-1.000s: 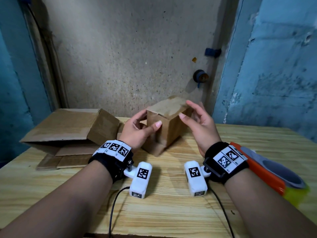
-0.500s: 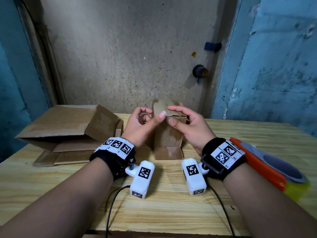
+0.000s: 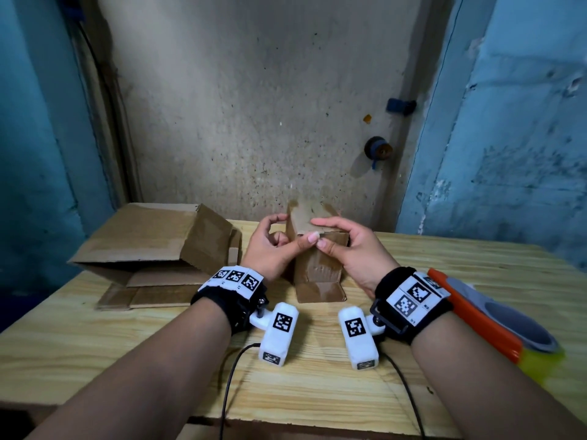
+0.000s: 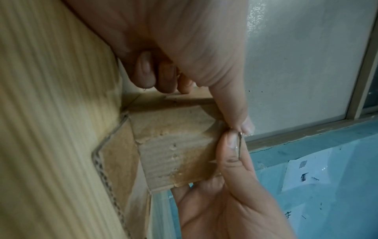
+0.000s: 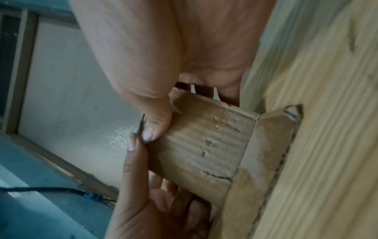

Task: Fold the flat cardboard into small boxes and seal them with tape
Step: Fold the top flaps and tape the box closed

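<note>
Standing upright on the wooden table (image 3: 317, 376), near the larger open carton (image 3: 143, 236): the small box (image 3: 317, 265). Pinched at its top flap by left hand (image 3: 270, 252) and right hand (image 3: 352, 252), thumbs meeting. Likely to spring open or tip under uneven pressure.

Black wristbands (image 3: 228, 309) w/ checkered tags; white cam pods (image 3: 279, 332), prob. wired; bare forearms

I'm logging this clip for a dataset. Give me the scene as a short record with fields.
surface: wooden table
work piece: small box, standing on the table, bottom flap splayed toward the person
left hand: thumb on the box's top front edge
right hand: fingers curled round the box top
tape dispenser: on the table, right of the right wrist
large box: open, at left
</note>
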`<state>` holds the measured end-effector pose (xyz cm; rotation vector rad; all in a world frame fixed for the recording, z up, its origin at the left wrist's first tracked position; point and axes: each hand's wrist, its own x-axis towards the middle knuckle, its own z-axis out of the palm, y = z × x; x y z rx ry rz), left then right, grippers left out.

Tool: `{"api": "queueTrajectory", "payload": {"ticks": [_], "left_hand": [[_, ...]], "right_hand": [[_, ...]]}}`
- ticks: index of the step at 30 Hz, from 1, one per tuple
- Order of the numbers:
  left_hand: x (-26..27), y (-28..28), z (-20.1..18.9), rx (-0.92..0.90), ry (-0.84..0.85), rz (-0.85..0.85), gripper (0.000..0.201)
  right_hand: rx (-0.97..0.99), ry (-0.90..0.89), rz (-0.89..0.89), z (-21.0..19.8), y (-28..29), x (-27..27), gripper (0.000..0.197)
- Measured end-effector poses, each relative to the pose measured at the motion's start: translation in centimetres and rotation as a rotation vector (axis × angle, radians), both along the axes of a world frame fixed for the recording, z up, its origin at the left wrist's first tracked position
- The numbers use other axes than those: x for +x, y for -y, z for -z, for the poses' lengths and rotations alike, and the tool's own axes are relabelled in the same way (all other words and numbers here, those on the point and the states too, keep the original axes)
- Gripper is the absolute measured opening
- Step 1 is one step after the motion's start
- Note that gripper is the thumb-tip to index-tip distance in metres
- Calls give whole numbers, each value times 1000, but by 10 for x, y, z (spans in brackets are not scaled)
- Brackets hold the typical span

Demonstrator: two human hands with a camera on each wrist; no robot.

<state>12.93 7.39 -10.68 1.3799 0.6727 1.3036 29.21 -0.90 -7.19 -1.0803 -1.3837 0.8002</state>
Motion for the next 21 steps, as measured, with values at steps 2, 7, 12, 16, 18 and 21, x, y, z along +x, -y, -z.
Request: {"api": "queueTrajectory", "payload": {"ticks": [2,7,12,16,18,21], "left_hand": [[0,1,0,-25,-5,8,87],[-4,9,-8,-56,-157,-25,81],[-9,22,-12,-91,-354,-50,78],[-14,34,-6,-138,-449,-86,89],[-17,39,-2,-171,-455,-130,88],[-25,44,-1,-239,-387,-137,93]], "right_hand": [[-31,18,4,-4,3,-1,39],[-134,107,25,-18,11,-2,47],[-257,257,62,-33,22,-4,62],[-318,417,117,-42,36,-2,94],[-323,442,156,-41,42,0,103],[-332,427,209,-46,60,0,99]]}}
